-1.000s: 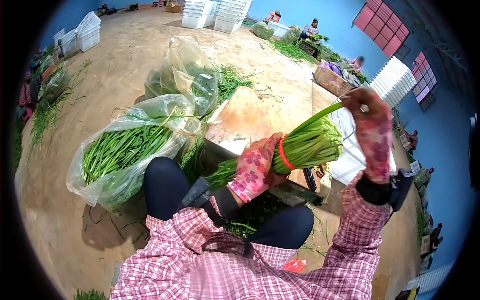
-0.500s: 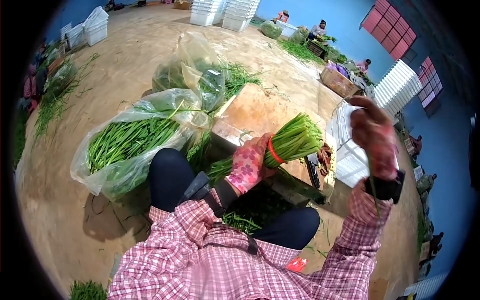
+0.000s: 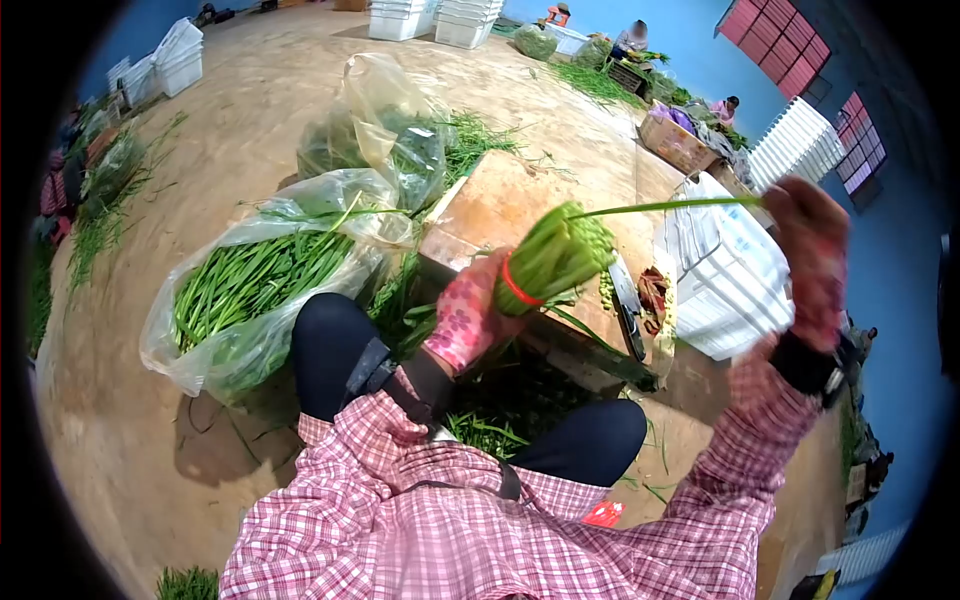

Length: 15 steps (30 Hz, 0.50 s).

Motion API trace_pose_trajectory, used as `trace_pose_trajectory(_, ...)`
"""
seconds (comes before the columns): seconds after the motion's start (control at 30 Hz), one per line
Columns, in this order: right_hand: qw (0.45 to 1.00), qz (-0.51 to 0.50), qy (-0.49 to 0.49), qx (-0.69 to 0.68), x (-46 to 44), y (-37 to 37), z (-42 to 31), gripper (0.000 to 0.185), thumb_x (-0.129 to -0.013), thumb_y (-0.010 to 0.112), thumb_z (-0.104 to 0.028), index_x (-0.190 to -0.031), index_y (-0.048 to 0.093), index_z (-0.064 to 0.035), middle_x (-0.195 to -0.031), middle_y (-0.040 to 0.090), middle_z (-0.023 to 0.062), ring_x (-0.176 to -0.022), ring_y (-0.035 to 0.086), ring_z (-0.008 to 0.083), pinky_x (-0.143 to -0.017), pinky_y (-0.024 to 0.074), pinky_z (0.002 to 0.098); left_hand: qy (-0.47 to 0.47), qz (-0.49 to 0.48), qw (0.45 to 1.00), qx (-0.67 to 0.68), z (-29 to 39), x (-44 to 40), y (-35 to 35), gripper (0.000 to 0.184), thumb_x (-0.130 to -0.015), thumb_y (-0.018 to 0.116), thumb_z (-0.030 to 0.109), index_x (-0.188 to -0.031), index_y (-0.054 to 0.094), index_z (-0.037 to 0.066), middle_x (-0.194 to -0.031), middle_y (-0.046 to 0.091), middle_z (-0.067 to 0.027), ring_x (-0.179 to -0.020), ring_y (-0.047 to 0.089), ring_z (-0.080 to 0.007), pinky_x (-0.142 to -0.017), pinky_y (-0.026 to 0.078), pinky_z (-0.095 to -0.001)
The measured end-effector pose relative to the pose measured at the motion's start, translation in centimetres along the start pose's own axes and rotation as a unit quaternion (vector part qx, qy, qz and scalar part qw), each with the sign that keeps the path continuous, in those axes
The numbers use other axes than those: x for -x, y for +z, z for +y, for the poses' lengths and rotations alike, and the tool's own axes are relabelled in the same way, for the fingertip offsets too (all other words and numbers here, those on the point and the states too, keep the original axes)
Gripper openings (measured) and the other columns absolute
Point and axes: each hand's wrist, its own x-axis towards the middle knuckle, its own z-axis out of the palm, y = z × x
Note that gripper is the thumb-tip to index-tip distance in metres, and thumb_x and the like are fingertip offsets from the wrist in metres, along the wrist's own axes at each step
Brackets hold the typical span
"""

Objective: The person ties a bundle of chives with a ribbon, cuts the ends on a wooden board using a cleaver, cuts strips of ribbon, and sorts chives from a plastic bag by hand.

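Observation:
My left hand [image 3: 466,312], in a pink flowered glove, is wrapped round a bunch of green stalks [image 3: 562,248]. A red band [image 3: 518,284] circles the bunch just beyond my fingers, and its pale cut ends face right. Raised at the right, my right hand [image 3: 812,245] is blurred but closed on the end of one long green stalk [image 3: 680,204]. That stalk stretches nearly level from the cut ends of the bunch. Below the bunch stands a worn board-topped block [image 3: 500,195]. A knife [image 3: 627,305] lies along its right side, beside small cut pieces and reddish-brown scraps [image 3: 653,290].
An open plastic bag of green stalks [image 3: 265,275] sits left of my knee, with another clear bag [image 3: 385,130] behind it. White crates [image 3: 720,265] stand right of the block. Several people work along the far wall, among cartons [image 3: 678,142] and greens.
My left hand has drawn the banded bunch slightly left, tilting its cut ends upward. My right hand has moved right, and a stalk now spans from the bunch to it.

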Motion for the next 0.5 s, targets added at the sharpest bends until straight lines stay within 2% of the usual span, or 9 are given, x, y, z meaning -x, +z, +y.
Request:
trace_pose_trajectory(0.03, 0.997, 0.040, 0.064, -0.023, 0.5, -2.2, 2.1, 0.014, -0.092, 0.066, -0.015, -0.098, 0.068, -0.0022, -0.072, 0.058, -0.0019, -0.060, 0.047, 0.0034, -0.052, 0.0336, 0.0177, 0.030, 0.037, 0.996, 0.073, -1.3, -0.2, 0.4, 0.073, -0.061, 0.088, 0.016, -0.125, 0.054, 0.003, -0.115, 0.063, -0.0129, -0.106, 0.062, -0.0252, -0.091, 0.050, -0.0344)
trace_pose_trajectory(0.1, 0.979, 0.111, 0.034, -0.168, 2.6, -4.9, 5.5, 0.018, -0.092, 0.066, -0.021, -0.098, 0.066, -0.0041, -0.067, 0.052, -0.0048, -0.052, 0.040, 0.0022, -0.046, 0.0269, 0.0177, 0.052, 0.099, 0.994, 0.020, -1.9, -0.4, -0.6, 0.075, -0.063, 0.088, 0.016, -0.127, 0.052, 0.002, -0.117, 0.062, -0.0143, -0.107, 0.061, -0.0258, -0.095, 0.049, -0.0348)
trace_pose_trajectory(0.13, 0.956, 0.156, 0.080, -0.237, 3.8, -6.4, 7.0, 0.020, -0.094, 0.064, -0.021, -0.105, 0.064, -0.0047, -0.069, 0.055, -0.0032, -0.052, 0.043, 0.0031, -0.045, 0.0295, 0.0178, -0.003, 0.067, 0.998, 0.021, -1.7, -1.1, -1.7, 0.083, -0.060, 0.089, 0.018, -0.130, 0.049, 0.001, -0.119, 0.061, -0.0137, -0.110, 0.060, -0.0245, -0.097, 0.047, -0.0342)
trace_pose_trajectory(0.23, 0.895, 0.214, 0.026, -0.391, 6.5, -9.8, 10.8, 0.023, -0.094, 0.064, -0.022, -0.108, 0.062, -0.0044, -0.070, 0.056, -0.0021, -0.052, 0.044, 0.0056, -0.047, 0.0321, 0.0192, -0.081, 0.006, 0.977, 0.197, -8.0, -3.1, -1.0, 0.091, -0.064, 0.088, 0.013, -0.139, 0.039, 0.001, -0.130, 0.056, -0.0121, -0.120, 0.053, -0.0210, -0.102, 0.043, -0.0345)
trace_pose_trajectory(0.27, 0.889, 0.190, 0.020, -0.416, 7.4, -9.8, 11.9, 0.024, -0.093, 0.064, -0.022, -0.109, 0.061, -0.0042, -0.070, 0.057, -0.0017, -0.052, 0.044, 0.0065, -0.047, 0.0330, 0.0197, -0.058, 0.042, 0.990, 0.122, -8.1, -2.5, -2.4, 0.085, -0.067, 0.086, 0.011, -0.139, 0.041, 0.001, -0.133, 0.054, -0.0111, -0.122, 0.051, -0.0200, -0.104, 0.041, -0.0341)
trace_pose_trajectory(0.33, 0.924, -0.028, 0.045, -0.379, 8.8, -7.9, 15.5, 0.023, -0.091, 0.066, -0.021, -0.104, 0.063, -0.0033, -0.073, 0.060, -0.0004, -0.057, 0.045, 0.0068, -0.051, 0.0354, 0.0205, -0.052, 0.031, 0.964, 0.258, -8.7, -2.6, -3.5, 0.083, -0.069, 0.085, 0.013, -0.139, 0.042, 0.001, -0.134, 0.054, -0.0096, -0.122, 0.050, -0.0200, -0.104, 0.040, -0.0344)
trace_pose_trajectory(0.37, 0.931, -0.021, 0.172, -0.321, 9.3, -5.8, 16.7, 0.022, -0.089, 0.068, -0.021, -0.101, 0.064, -0.0029, -0.075, 0.062, 0.0005, -0.060, 0.046, 0.0069, -0.054, 0.0364, 0.0211, -0.048, 0.022, 0.944, 0.327, -8.8, -2.6, -3.8, 0.082, -0.070, 0.085, 0.014, -0.139, 0.042, 0.001, -0.134, 0.053, -0.0088, -0.122, 0.050, -0.0200, -0.104, 0.040, -0.0346)
trace_pose_trajectory(0.43, 0.929, -0.195, 0.271, -0.159, 8.3, 1.2, 10.8, 0.023, -0.088, 0.068, -0.021, -0.099, 0.066, -0.0011, -0.076, 0.062, 0.0009, -0.064, 0.049, 0.0075, -0.057, 0.0400, 0.0238, -0.046, 0.038, 0.946, 0.320, -6.5, -2.5, -5.3, 0.070, -0.071, 0.085, 0.015, -0.130, 0.051, -0.001, -0.121, 0.063, -0.0075, -0.111, 0.058, -0.0185, -0.098, 0.046, -0.0340)
trace_pose_trajectory(0.5, 0.911, -0.354, 0.156, -0.142, 6.2, 7.1, 9.3, 0.025, -0.090, 0.065, -0.020, -0.105, 0.067, -0.0001, -0.083, 0.067, 0.0032, -0.071, 0.057, 0.0109, -0.064, 0.0461, 0.0260, -0.070, 0.012, 0.914, 0.400, -5.4, -2.0, -6.1, 0.070, -0.072, 0.084, 0.014, -0.131, 0.051, 0.000, -0.121, 0.063, -0.0082, -0.111, 0.058, -0.0191, -0.098, 0.046, -0.0344)
